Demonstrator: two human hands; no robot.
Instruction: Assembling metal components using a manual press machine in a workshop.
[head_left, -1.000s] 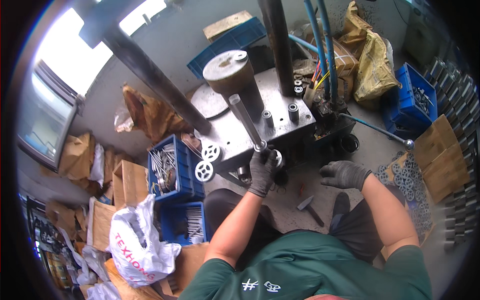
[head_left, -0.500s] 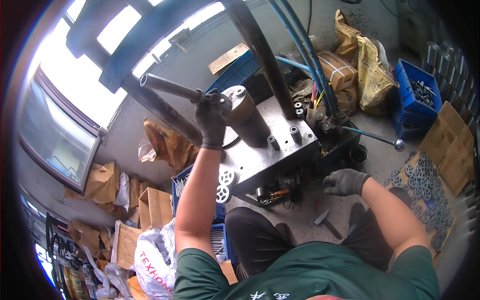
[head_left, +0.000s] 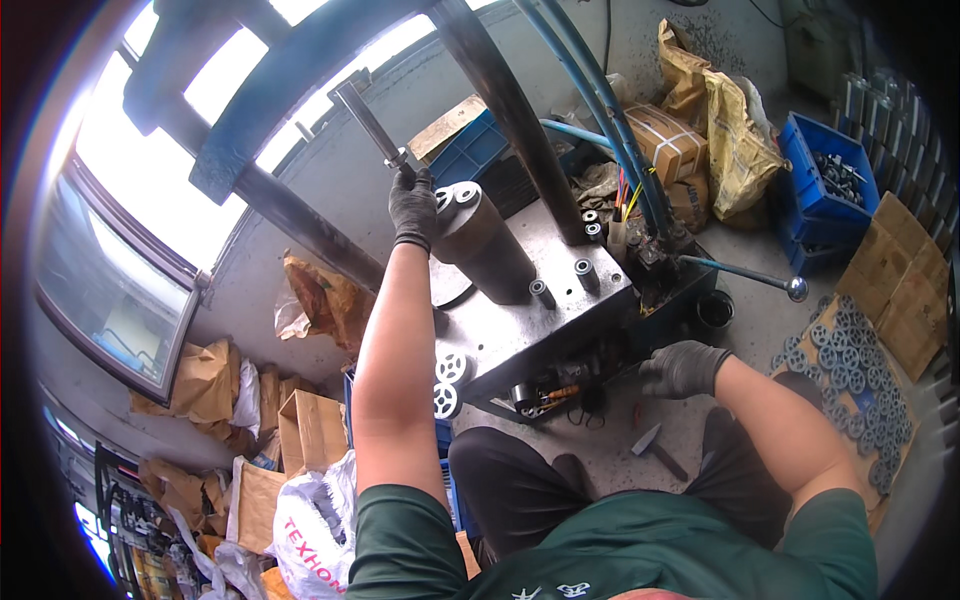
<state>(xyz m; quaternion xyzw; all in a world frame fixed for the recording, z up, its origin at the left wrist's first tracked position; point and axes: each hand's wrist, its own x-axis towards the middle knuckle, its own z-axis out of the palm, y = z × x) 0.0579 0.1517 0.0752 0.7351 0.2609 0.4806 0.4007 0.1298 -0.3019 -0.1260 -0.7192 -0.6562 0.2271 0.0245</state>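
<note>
My left hand (head_left: 412,210), in a dark glove, is closed round the lower end of a metal rod (head_left: 368,122) with a collar near the grip. The rod slants up and to the left. Just right of that hand stands a thick dark metal cylinder (head_left: 487,248) on the steel machine table (head_left: 500,335). On its top sit a small spoked wheel (head_left: 443,200) and a ring-shaped bushing (head_left: 466,194). My right hand (head_left: 684,370), also gloved, hovers over the floor near my knee, fingers loosely bent and holding nothing.
Two white spoked wheels (head_left: 449,368) lie at the table's near left corner. Short bushings (head_left: 585,272) stand on its right part. A ball-ended lever (head_left: 795,289) juts out right. A hammer (head_left: 655,450) lies on the floor. Many grey wheels (head_left: 850,365) cover cardboard at the right.
My left hand has shifted slightly away from the cylinder, and the rod has swung to a steeper slant. The spoked wheel on the cylinder now shows. My right hand has barely moved.
</note>
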